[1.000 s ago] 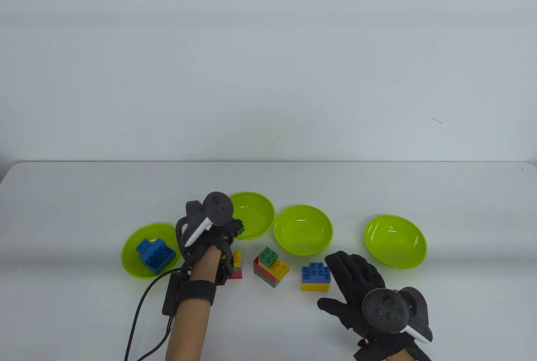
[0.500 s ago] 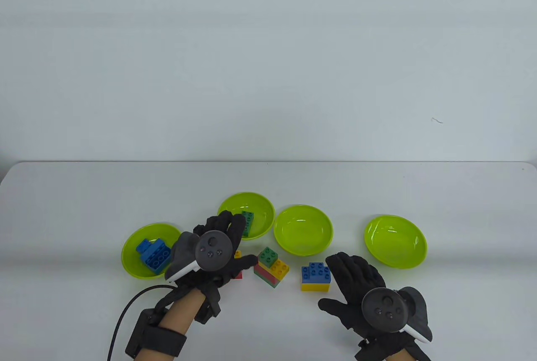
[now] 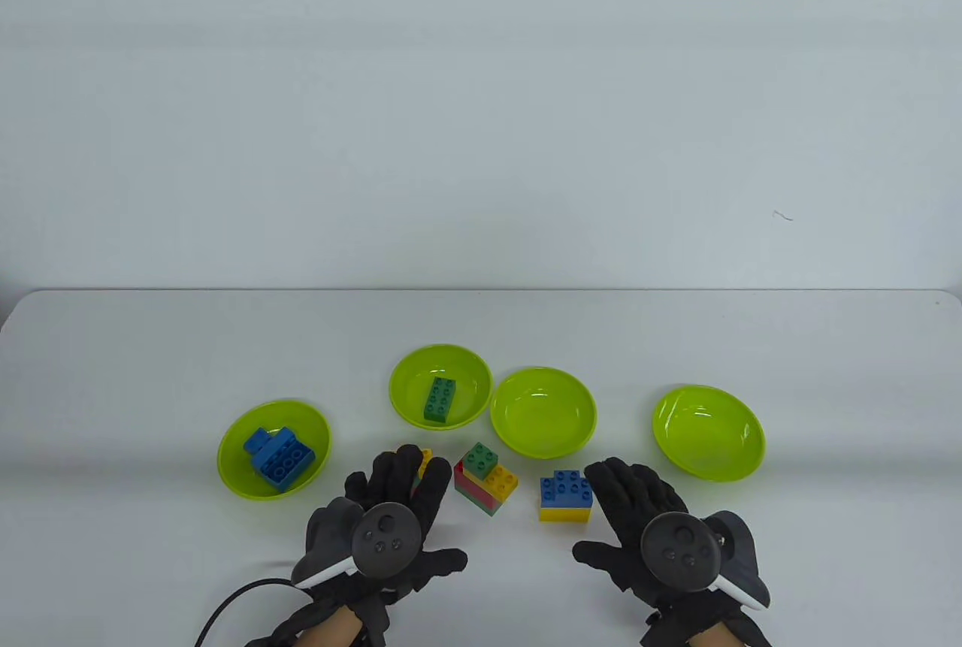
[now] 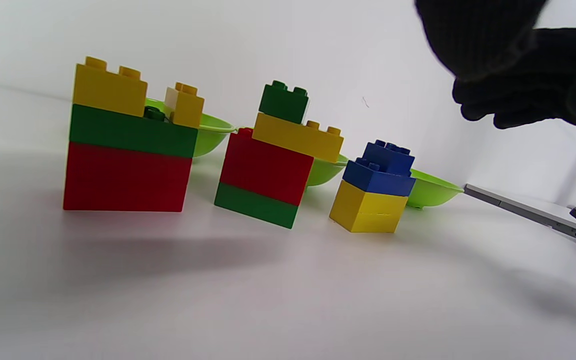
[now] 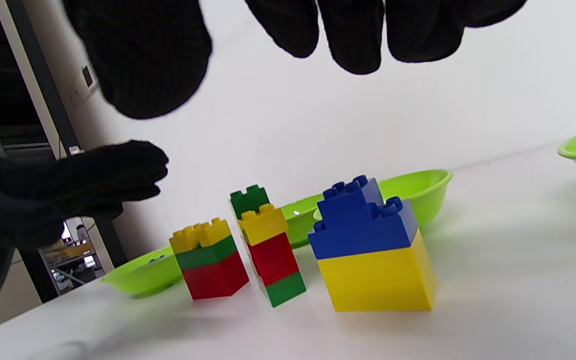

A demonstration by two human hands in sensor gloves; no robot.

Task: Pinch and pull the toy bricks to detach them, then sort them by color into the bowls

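White tabletop (image 3: 150,346) held four green bowls; one contained a green brick (image 3: 439,400), another blue bricks (image 3: 278,455). Wrist views alone showed three stacks' red (image 4: 127,176) and green layers. Left hand (image 3: 391,519) and right hand (image 3: 654,527) hovered spread, holding nothing.

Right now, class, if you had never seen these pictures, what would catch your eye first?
Four lime-green bowls arc across the table, one holding blue bricks, another a green brick. Three bright brick stacks stand in front, flanked by the black-gloved left hand and right hand, both open.
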